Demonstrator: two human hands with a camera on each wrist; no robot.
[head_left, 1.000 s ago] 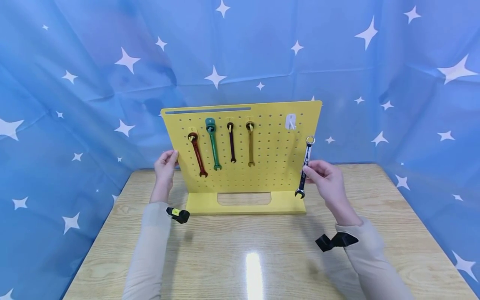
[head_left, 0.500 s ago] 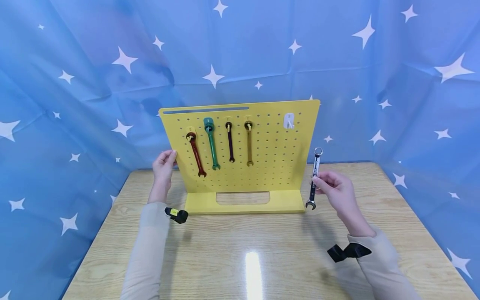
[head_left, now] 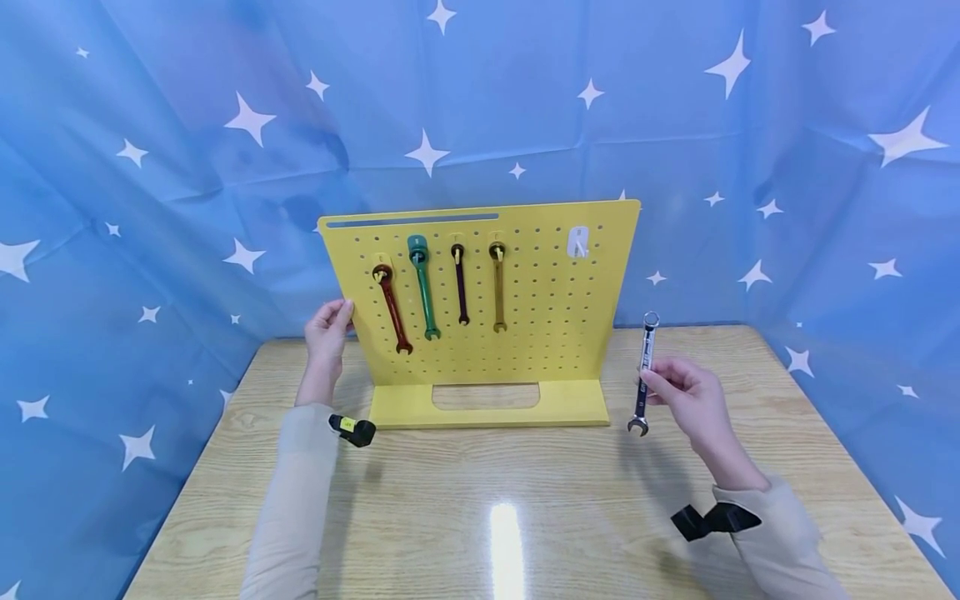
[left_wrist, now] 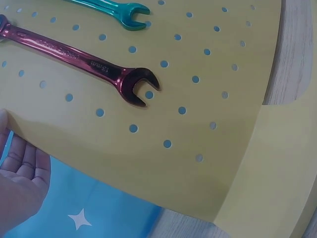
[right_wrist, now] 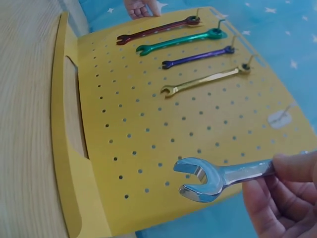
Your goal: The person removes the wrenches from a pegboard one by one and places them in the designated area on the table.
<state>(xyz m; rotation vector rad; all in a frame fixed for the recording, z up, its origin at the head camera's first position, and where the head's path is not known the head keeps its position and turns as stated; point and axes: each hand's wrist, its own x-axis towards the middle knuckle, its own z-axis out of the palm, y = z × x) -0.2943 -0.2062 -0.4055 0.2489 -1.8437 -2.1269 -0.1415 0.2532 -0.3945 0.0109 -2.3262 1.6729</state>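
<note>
My right hand [head_left: 692,402] pinches a silver combination wrench [head_left: 643,379] by its middle, ring end up, off the right side of the yellow pegboard [head_left: 555,333]. In the right wrist view the wrench's open end [right_wrist: 203,181] points left. My left hand [head_left: 327,340] grips the pegboard's left edge between thumb and fingers. On the board's hooks hang a red wrench [head_left: 393,312], a green wrench [head_left: 425,296], a purple wrench [head_left: 462,287] and a gold wrench [head_left: 498,292]. A white hook [head_left: 578,242] at the upper right of the board bears nothing.
The pegboard stands on its yellow base [head_left: 405,408] at the back of a wooden table [head_left: 420,508]. Behind it hangs a blue curtain [head_left: 495,83] with white stars. A bright reflection lies on the table in front.
My right hand has carried the silver wrench right and down, away from the pegboard's right edge. The left hand keeps its grip on the board, and the hung wrenches stay put.
</note>
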